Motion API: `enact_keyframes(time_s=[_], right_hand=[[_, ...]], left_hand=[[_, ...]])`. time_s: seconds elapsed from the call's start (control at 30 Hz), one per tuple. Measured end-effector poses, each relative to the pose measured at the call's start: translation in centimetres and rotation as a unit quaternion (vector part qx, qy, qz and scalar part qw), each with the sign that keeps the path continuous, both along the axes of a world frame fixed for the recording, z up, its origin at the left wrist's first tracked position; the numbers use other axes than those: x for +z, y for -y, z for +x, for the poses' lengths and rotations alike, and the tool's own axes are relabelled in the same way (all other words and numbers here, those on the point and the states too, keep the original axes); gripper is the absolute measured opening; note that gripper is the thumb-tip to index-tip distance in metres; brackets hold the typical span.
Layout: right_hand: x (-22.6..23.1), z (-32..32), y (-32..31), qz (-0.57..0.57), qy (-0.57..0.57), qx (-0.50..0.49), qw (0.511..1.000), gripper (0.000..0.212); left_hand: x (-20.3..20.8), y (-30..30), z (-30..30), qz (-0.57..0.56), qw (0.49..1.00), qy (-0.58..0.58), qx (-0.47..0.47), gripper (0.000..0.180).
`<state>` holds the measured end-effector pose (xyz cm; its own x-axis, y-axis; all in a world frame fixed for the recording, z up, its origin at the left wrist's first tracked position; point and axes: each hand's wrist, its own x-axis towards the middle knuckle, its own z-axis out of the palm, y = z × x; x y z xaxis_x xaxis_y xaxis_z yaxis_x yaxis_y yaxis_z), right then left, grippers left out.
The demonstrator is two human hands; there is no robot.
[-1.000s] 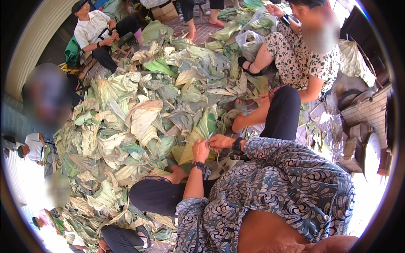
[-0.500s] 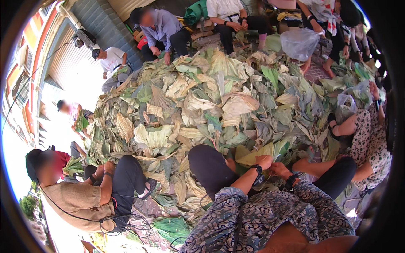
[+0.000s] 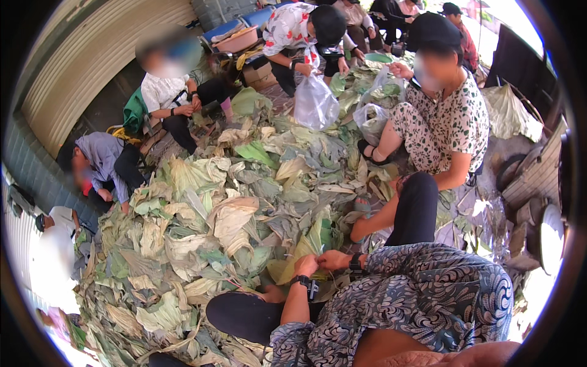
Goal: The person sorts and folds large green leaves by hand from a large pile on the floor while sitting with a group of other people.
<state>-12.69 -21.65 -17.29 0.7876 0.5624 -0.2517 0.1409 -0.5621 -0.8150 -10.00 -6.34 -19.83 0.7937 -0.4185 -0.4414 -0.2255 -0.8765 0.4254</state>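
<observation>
My left hand (image 3: pixel 307 265) and my right hand (image 3: pixel 334 260) are close together above my lap, fingers bent and closed. A large yellow-green dried leaf (image 3: pixel 305 246) stands just beyond them, its lower edge at the left fingers. What the right fingertips pinch is too small to make out. Dark bands with small devices circle both wrists. My dark-trousered knees (image 3: pixel 413 211) rise on either side. In front spreads a wide heap of dried, crumpled leaves (image 3: pixel 235 214), tan, grey-green and green.
A person in a spotted outfit (image 3: pixel 449 116) sits close on my right, holding a clear bag. Another person bends over a clear plastic bag (image 3: pixel 316 101) across the heap. More people sit along the far left side. A pink basin (image 3: pixel 237 40) stands at the back; a round metal lid (image 3: pixel 551 238) is at far right.
My view has swung to the right, so the heap and people appear farther left and the spotted outfit shows fully. My hands stay together at the leaf, fingers closed.
</observation>
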Motion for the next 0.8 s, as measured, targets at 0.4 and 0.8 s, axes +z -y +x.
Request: enact_keyframes(time_s=[0.4,0.8], right_hand=[[-1.3,-0.5,-0.3,0.126,-0.076,-0.067,0.987,0.022],[-3.7,-0.4,0.8,0.008,-0.118,0.004,0.993,0.022]], left_hand=[[-4.1,-1.6,1.5,-0.1,0.992,-0.067,0.026,0.026],[-3.9,-2.3,1.0,-0.353,0.858,-0.309,0.211,0.026]])
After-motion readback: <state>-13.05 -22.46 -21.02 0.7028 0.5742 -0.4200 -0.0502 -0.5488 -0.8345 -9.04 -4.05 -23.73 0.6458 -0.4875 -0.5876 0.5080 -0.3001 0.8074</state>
